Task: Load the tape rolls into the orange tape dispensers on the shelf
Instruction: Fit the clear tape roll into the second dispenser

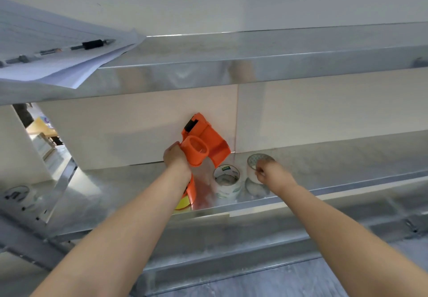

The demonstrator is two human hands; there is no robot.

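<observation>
My left hand (176,159) grips an orange tape dispenser (202,141) by its lower end and holds it up above the metal shelf (139,180); its round empty hub faces me. Below my left wrist a second orange dispenser (191,191) with a yellow part lies on the shelf, mostly hidden. A clear tape roll with a white and green core (227,179) lies flat to the right of it. Further right, my right hand (269,172) pinches a second clear tape roll (254,161), tipped up on its edge.
An upper metal shelf (254,64) overhangs the work area, with white papers (58,60) and pens (92,45) on its left end. A white wall panel stands behind the lower shelf. Another tape roll (18,193) sits far left on a lower ledge.
</observation>
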